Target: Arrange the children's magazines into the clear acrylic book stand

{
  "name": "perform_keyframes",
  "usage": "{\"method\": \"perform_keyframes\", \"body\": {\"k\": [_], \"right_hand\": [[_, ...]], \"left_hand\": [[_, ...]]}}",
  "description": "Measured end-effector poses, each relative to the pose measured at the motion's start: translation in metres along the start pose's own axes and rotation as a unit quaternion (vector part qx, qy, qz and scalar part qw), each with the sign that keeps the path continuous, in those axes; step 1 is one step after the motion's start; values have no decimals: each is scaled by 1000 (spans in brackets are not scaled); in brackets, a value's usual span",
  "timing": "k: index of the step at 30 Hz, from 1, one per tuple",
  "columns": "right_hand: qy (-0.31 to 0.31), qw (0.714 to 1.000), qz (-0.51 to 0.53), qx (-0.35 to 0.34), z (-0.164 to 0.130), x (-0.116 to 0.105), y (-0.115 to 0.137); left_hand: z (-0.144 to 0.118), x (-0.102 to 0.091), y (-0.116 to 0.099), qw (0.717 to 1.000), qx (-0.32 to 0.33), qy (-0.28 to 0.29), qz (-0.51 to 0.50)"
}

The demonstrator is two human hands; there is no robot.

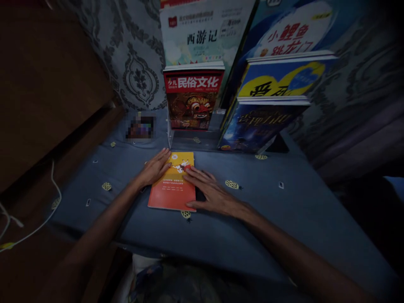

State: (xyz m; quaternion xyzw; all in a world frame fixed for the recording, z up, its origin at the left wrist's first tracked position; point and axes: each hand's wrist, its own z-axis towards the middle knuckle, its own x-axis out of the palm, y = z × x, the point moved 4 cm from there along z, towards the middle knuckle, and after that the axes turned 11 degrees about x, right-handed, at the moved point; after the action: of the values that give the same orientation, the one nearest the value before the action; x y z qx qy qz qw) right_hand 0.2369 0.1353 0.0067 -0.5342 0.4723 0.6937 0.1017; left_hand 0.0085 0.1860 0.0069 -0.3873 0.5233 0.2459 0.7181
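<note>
An orange booklet (174, 185) lies flat on a blue patterned cloth (252, 219) that covers the table. My left hand (155, 168) rests with spread fingers on the booklet's upper left edge. Along the right side of the booklet my right hand (211, 192) lies flat, fingers apart, the thumb near the lower right corner. Neither hand grips anything.
A clear stand holds a red-covered book (192, 99) behind the booklet. To the right stand two blue books (261, 122), with taller books (202, 31) leaning on the patterned wall. A white cable (47, 214) hangs at the left by brown wooden furniture (41, 92).
</note>
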Motion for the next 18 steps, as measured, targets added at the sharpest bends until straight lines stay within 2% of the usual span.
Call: {"method": "perform_keyframes", "body": {"k": [5,10,14,18], "right_hand": [[6,1000,-15,9,33,-5,-2],[-23,995,-51,79,68,-5,-12],[-58,991,-63,106,70,0,-14],[-61,987,-74,127,55,7,-12]], "left_hand": [[-3,1,-1,1000,3,-21,-12],[-4,2,0,999,6,-32,-27],[-5,4,2,998,7,-44,-34],[-6,6,5,998,-4,-58,-35]]}}
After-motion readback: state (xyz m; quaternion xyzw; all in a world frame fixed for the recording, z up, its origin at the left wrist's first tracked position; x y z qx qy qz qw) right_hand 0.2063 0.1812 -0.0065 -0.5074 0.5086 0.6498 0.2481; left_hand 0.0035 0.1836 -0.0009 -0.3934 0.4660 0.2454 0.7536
